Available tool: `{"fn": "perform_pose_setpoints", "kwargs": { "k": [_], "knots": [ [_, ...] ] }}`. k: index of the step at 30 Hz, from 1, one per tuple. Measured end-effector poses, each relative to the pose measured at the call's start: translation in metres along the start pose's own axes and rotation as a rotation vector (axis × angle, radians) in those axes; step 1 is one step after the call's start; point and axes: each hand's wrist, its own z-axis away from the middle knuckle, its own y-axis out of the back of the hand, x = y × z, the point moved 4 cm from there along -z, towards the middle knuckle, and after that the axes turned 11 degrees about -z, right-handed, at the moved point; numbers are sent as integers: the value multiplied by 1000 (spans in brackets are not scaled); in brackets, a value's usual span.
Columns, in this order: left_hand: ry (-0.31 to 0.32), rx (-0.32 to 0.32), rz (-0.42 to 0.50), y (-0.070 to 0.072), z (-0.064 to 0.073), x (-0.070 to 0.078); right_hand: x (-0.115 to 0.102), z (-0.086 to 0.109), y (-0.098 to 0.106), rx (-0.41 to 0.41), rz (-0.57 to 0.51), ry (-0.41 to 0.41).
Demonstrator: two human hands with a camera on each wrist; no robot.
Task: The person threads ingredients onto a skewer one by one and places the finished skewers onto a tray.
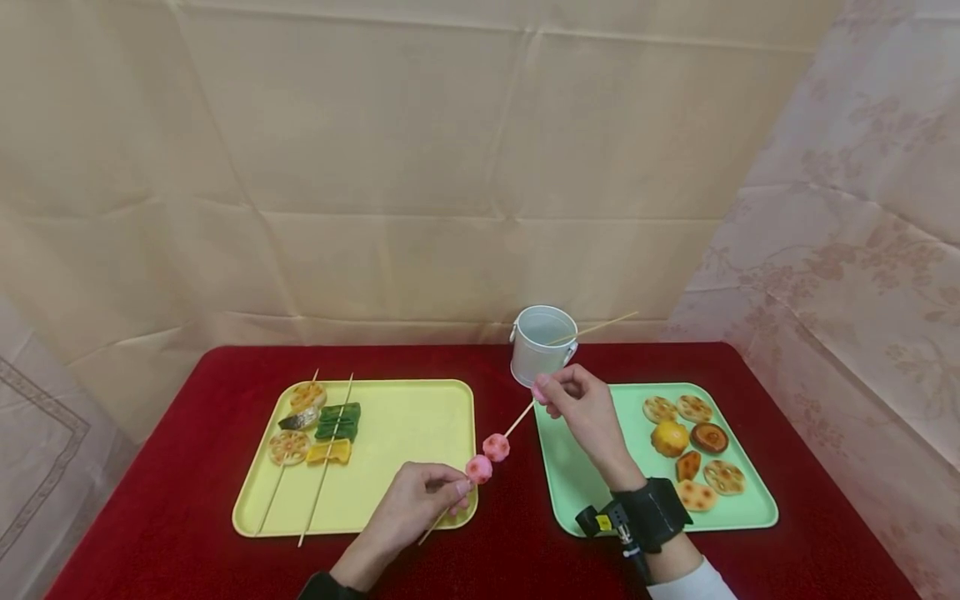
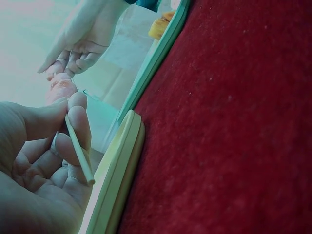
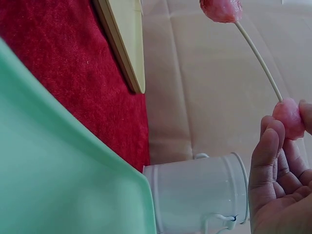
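Observation:
My left hand pinches a thin wooden skewer near its lower end, right below two pink balls threaded on it. At the skewer's upper tip, my right hand grips a third pink ball between thumb and fingers. Bare stick shows between that ball and the other two. The skewer slants up to the right, over the gap between a yellow tray and a green tray. In the left wrist view the stick's lower end pokes out past the left fingers.
Two loaded skewers lie at the yellow tray's left, with green pieces, a yellow piece and round slices. Several loose food pieces, including a yellow ball, sit on the green tray. Behind stands a white bucket holding a stick.

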Motion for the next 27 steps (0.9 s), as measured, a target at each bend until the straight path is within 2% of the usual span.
{"fn": "perform_pose_setpoints", "kwargs": {
  "k": [10, 15, 22, 27],
  "knots": [
    [17, 27, -18, -2, 0, -2, 0, 6, -12, -42, 53, 11],
    [13, 48, 22, -3, 1, -2, -1, 10, -16, -27, 64, 35],
    [29, 75, 39, -4, 1, 1, -1, 20, -35, -122, 122, 55],
    [34, 83, 41, -3, 1, 3, -2, 24, -38, -88, 119, 59]
  ]
}}
